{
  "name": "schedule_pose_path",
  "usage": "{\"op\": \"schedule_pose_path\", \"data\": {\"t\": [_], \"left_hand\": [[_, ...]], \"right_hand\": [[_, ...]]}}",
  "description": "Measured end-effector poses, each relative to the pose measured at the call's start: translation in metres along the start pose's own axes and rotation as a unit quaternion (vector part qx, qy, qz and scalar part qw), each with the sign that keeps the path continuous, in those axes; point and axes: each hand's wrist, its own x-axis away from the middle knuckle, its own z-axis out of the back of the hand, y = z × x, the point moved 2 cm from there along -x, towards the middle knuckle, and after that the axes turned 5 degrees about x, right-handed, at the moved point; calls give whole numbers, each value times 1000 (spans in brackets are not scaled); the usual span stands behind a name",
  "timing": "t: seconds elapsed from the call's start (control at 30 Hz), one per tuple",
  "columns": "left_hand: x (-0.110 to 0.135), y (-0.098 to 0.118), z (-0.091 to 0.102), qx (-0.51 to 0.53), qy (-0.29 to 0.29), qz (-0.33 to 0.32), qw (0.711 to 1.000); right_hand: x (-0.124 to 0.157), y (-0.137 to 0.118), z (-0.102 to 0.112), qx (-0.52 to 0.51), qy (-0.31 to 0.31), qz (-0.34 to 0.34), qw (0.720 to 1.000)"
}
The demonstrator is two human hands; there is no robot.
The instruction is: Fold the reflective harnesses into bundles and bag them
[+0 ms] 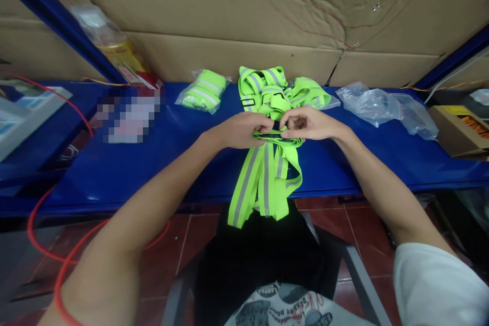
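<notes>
Neon yellow-green reflective straps [266, 178] with grey stripes hang over the table's front edge toward my lap. Above them, my left hand [247, 130] closes on the left end of a folded section of strap. Opposite it, my right hand [311, 123] has its fingers curled and pinching the same folded section from the right. A dark piece, perhaps a buckle or band, shows between the hands; its kind is hard to make out. Just beyond lies a heap of loose straps [263, 84] with black buckles. Part of the folded strap is hidden under my fingers.
A bagged strap bundle [204, 90] lies left on the blue table [168, 163], another bundle [307, 92] right of the heap. Clear plastic bags [376, 104] and a cardboard box [454, 132] are at right. A bottle [99, 25] stands back left; a red hose [32, 224] loops at left.
</notes>
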Motion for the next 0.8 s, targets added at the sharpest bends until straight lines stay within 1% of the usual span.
{"op": "schedule_pose_path", "data": {"t": [0.03, 0.1, 0.17, 0.27, 0.37, 0.43, 0.53, 0.6, 0.67, 0.73, 0.8], "left_hand": [[0, 1, -2, -24, 6, 1, 1000], [0, 2, -7, -78, 26, 1, 997], [0, 3, -15, -114, 40, -7, 993], [-1, 4, -20, -124, 44, -17, 991], [-2, 5, -13, -65, 34, -14, 997], [-1, 5, -6, 19, 12, -1, 1000], [-1, 2, -2, 132, -20, 39, 990], [0, -3, -3, 181, 1, 67, 981], [0, -11, -5, 207, 45, 100, 972], [0, -17, -8, 192, 75, 134, 969], [0, -21, -9, 131, 81, 144, 978]], "right_hand": [[1, 3, 2, -5, 3, -23, 1000], [3, 8, 5, 20, 22, -51, 998], [3, 10, 6, 69, 34, -54, 996], [4, 6, 4, 105, 32, -47, 993], [5, 1, 2, 97, 21, -61, 993], [5, -1, 3, 100, 24, -63, 993], [6, 2, 6, 91, 30, -66, 993], [6, 6, 7, 55, 21, -84, 995], [6, 8, 8, 24, 17, -88, 996], [5, 9, 7, 12, 25, -75, 997], [4, 9, 7, 5, 31, -65, 997]]}}
